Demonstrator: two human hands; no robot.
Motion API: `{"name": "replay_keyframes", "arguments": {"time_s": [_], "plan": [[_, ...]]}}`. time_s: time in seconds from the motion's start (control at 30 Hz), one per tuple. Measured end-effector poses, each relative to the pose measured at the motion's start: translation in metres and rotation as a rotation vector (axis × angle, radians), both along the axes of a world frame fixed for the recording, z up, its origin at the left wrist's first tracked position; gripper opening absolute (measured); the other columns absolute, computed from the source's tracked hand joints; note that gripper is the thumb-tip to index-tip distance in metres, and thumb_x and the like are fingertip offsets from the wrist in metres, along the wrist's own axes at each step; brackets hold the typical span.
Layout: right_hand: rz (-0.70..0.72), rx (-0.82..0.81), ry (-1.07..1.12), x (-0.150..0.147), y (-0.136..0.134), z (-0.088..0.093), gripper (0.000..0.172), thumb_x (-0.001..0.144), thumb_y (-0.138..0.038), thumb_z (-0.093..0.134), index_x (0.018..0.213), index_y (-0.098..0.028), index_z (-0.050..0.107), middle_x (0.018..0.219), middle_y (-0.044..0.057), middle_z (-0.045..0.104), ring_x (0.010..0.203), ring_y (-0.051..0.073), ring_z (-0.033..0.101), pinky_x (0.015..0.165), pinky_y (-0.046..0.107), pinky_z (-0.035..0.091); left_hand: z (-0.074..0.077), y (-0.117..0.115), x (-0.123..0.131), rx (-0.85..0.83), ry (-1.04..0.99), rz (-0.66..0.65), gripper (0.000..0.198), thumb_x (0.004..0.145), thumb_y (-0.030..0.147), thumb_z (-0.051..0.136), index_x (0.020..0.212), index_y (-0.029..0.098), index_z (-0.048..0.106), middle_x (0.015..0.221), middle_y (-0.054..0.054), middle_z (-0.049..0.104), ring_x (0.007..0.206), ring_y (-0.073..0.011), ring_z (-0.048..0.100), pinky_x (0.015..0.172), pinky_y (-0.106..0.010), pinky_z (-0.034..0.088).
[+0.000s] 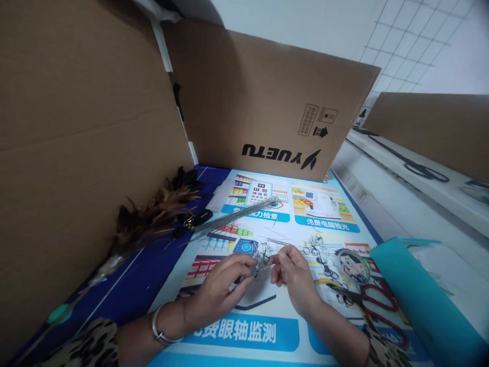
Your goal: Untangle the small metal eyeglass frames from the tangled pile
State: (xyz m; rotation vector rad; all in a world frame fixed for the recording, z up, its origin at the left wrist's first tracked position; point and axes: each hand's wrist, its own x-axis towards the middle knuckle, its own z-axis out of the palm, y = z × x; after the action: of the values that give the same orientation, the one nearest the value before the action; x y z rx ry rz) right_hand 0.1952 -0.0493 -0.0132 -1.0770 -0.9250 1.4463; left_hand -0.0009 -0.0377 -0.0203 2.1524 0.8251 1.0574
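Observation:
My left hand (229, 280), with a silver bangle at its wrist, is closed on a small tangle of thin wire (263, 255) with dark and clear bits. Its exact kind is too small to tell. Just right of it, my right hand (293, 278) has thumb and forefinger pinched together at the edge of that tangle; what lies between those fingertips is hidden. Beyond both hands lies a bundle of thin straight wires (240, 211). Small looped wire pieces (315, 250) are scattered to the right, near red-handled scissors (378, 300) with dark blades.
Brown cardboard panels (275, 102) stand at the back and left. Dark brown feathers (153, 209) lie along the left side. A round clear tape roll (353, 266) sits beside the scissors. A teal box (428, 295) borders the right. Printed sheeting (244, 351) covers the table.

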Motion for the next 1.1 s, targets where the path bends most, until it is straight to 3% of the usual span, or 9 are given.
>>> {"name": "replay_keyframes", "arguments": {"time_s": [0.13,0.27,0.43,0.6,0.9,1.1], "plan": [[-0.026,0.003,-0.04,0.0,0.0,0.001,0.025,0.084,-0.043,0.051,0.078,-0.02,0.042,0.079,0.002,0.066,0.047,0.009,0.054,0.043,0.021,0.032,0.002,0.004,0.003,-0.285,-0.128,0.029,0.006,0.082,0.018,0.052,0.077,0.018,0.056,0.097,-0.008,0.059,0.095,-0.0203,0.053,0.084,-0.032,0.04],[-0.026,0.011,-0.045,0.0,0.0,0.001,0.023,0.085,-0.043,0.049,0.081,-0.021,0.043,0.08,0.002,0.067,0.047,0.009,0.054,0.043,0.021,0.032,-0.001,0.01,0.007,-0.645,-0.352,0.031,0.013,0.083,0.026,0.052,0.073,0.018,0.051,0.094,-0.006,0.059,0.091,-0.0195,0.053,0.078,-0.03,0.04],[-0.009,0.07,-0.103,0.0,0.0,0.003,0.017,0.083,-0.036,0.054,0.086,-0.022,0.044,0.081,0.001,0.065,0.052,0.009,0.055,0.046,0.021,0.035,-0.005,0.012,0.009,-0.827,-0.528,0.018,0.013,0.082,0.029,0.055,0.077,0.017,0.053,0.091,-0.004,0.059,0.08,-0.0156,0.051,0.071,-0.027,0.038],[0.028,0.105,-0.222,-0.004,-0.002,0.003,0.019,0.078,-0.025,0.061,0.087,-0.023,0.045,0.08,-0.001,0.062,0.057,0.01,0.054,0.051,0.022,0.04,-0.006,0.013,0.01,-0.889,-0.615,0.001,0.015,0.081,0.031,0.056,0.079,0.017,0.056,0.084,-0.003,0.058,0.078,-0.0151,0.05,0.072,-0.027,0.037],[0.009,0.186,-0.336,-0.001,0.0,-0.01,0.013,0.08,-0.023,0.058,0.09,-0.021,0.051,0.074,-0.001,0.06,0.065,0.012,0.055,0.06,0.024,0.043,-0.007,0.014,0.008,-0.818,-0.557,-0.041,0.01,0.083,0.026,0.056,0.087,0.018,0.052,0.086,-0.004,0.06,0.082,-0.0162,0.051,0.072,-0.027,0.037],[-0.046,0.26,-0.514,0.006,0.0,0.006,0.012,0.08,-0.024,0.057,0.092,-0.021,0.055,0.082,0.002,0.063,0.08,0.016,0.059,0.073,0.029,0.045,-0.005,0.015,0.01,-0.859,-0.603,0.026,0.01,0.084,0.024,0.052,0.093,0.02,0.054,0.088,-0.002,0.057,0.08,-0.0143,0.051,0.072,-0.026,0.039]]}}
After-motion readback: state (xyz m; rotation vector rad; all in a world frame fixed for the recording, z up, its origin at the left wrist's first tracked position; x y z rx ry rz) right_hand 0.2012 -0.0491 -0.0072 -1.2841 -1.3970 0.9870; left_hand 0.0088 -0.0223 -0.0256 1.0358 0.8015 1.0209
